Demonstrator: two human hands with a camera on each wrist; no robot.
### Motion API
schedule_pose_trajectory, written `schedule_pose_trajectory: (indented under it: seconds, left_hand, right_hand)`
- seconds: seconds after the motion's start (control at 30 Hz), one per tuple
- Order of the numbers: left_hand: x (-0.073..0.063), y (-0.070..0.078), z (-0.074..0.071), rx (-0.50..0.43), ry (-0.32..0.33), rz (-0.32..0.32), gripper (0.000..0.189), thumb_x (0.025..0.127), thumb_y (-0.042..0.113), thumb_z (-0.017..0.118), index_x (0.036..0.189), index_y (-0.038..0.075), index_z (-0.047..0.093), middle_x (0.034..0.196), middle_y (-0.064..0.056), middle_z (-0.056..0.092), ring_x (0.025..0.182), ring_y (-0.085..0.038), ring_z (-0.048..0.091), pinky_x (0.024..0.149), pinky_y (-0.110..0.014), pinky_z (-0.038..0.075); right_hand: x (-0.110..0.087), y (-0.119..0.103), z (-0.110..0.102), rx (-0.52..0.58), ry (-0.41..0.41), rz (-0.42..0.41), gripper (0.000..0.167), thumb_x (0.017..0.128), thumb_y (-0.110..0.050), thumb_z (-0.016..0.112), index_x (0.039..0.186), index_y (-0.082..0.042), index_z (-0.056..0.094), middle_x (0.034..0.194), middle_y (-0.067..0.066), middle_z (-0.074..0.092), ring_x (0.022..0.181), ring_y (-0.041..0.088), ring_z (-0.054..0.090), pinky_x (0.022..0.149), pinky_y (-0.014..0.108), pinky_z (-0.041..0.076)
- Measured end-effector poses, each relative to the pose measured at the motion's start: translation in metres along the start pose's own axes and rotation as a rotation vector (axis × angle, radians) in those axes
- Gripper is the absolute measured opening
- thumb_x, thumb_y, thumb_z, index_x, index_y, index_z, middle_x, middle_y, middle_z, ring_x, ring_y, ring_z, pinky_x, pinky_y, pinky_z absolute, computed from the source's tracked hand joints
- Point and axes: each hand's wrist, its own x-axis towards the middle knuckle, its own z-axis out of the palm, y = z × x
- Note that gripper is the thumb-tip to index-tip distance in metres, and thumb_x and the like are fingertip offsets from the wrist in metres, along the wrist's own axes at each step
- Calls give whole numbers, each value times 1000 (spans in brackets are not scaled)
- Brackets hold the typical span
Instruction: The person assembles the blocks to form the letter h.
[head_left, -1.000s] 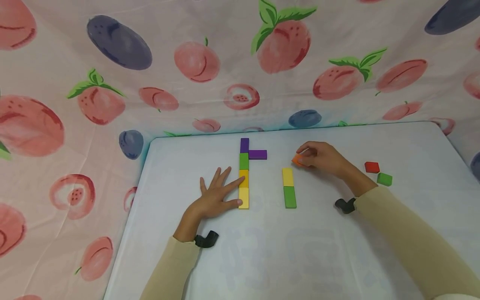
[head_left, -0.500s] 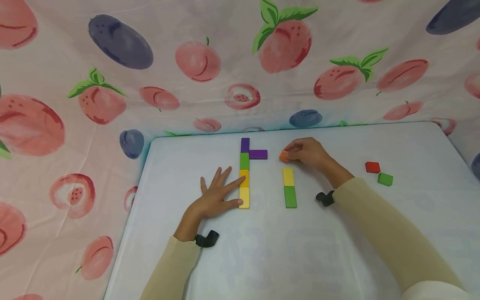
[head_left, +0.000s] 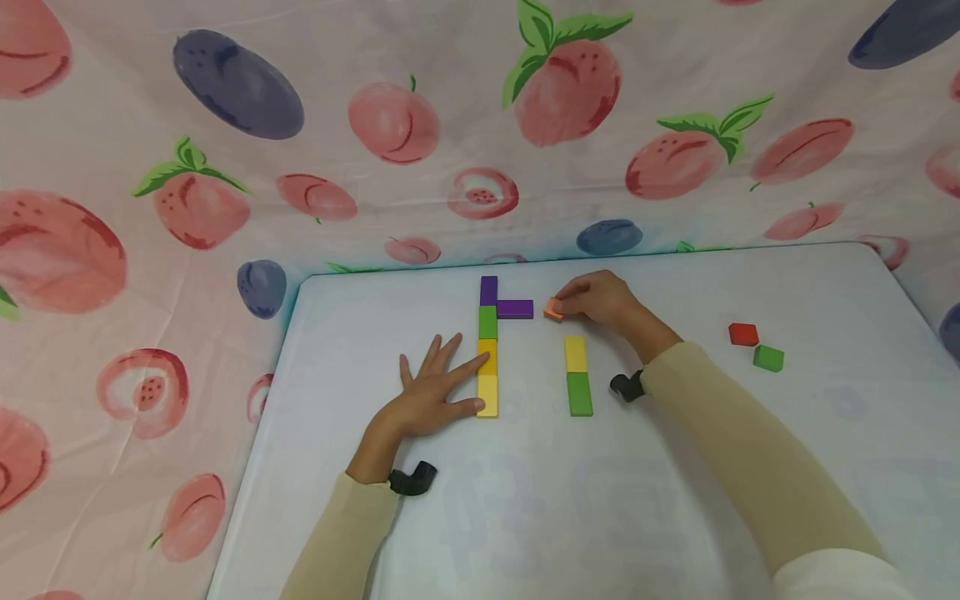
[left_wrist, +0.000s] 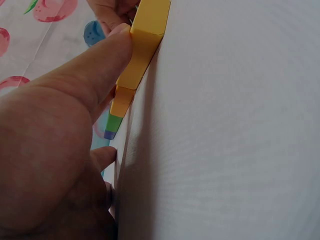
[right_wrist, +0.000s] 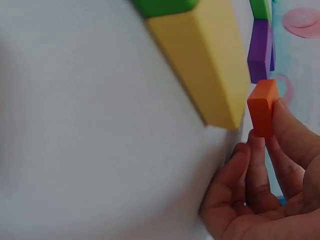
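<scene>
My right hand pinches an orange block between thumb and fingers, just right of a purple block that lies crosswise. That block touches a column made of an upright purple block, a green block, an orange-yellow block and a yellow block. With fingers spread, my left hand rests on the table beside this column; its index finger touches the orange-yellow block and its thumb the yellow one. A shorter line, a yellow block above a green block, lies below the right hand.
On the right of the white table lie a red block and a loose green block, close together. Fruit-printed cloth hangs behind the table and along its left side. Each wrist wears a black camera mount.
My right hand has carried the orange block left, from above right of the short line to near the crosswise purple block's right end. The left hand has stayed in place.
</scene>
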Motion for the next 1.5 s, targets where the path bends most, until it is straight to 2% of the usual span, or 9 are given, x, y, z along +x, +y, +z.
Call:
schedule_pose_trajectory:
  seconds: [0.23, 0.43, 0.73, 1.0, 1.17, 1.5]
  left_hand:
    - [0, -1, 0, 6, -3, 7, 71, 96, 61, 59, 159, 45, 29, 174, 1, -4, 159, -31, -17, 110, -77, -22]
    - [0, 0, 0, -6, 0, 0, 71, 96, 61, 59, 159, 45, 29, 174, 1, -4, 159, -30, -17, 110, -76, -22]
    - [-1, 0, 0, -3, 10, 14, 72, 96, 61, 59, 159, 45, 30, 174, 0, -2, 159, -31, -16, 110, -76, -22]
    - [0, 0, -1, 6, -1, 8, 72, 96, 62, 58, 159, 46, 28, 174, 1, -4, 159, -31, -18, 110, -75, -23]
    - [0, -1, 0, 7, 0, 6, 72, 96, 62, 58, 159, 46, 28, 174, 1, -4, 159, -31, -18, 110, -75, -23]
    - [0, 0, 0, 5, 13, 16, 72, 96, 60, 60, 159, 44, 29, 174, -1, -1, 159, -33, -15, 110, -76, -22]
  right_hand:
    - [5, -12, 3, 28, -25, 66, 35, 91, -31, 78, 121, -14, 75, 135, 10, 61, 119, 28, 49, 95, 38, 48]
    - [8, -18, 5, 24, -21, 136, 30, 90, -28, 79, 117, -14, 77, 134, 11, 60, 115, 26, 49, 85, 32, 48]
    - [9, -22, 8, -33, -10, 160, 25, 92, -28, 77, 114, -15, 78, 129, 12, 60, 109, 26, 49, 77, 30, 47]
    - [11, -22, 6, -61, -35, 153, 27, 93, -30, 76, 116, -15, 78, 132, 12, 60, 110, 26, 49, 78, 31, 48]
    - [12, -18, 1, -58, -65, 144, 31, 93, -33, 75, 119, -15, 76, 132, 12, 58, 112, 27, 48, 83, 34, 48]
    - [12, -14, -1, -20, -93, 144, 28, 90, -20, 77, 117, -13, 75, 133, 12, 57, 115, 29, 48, 93, 38, 50]
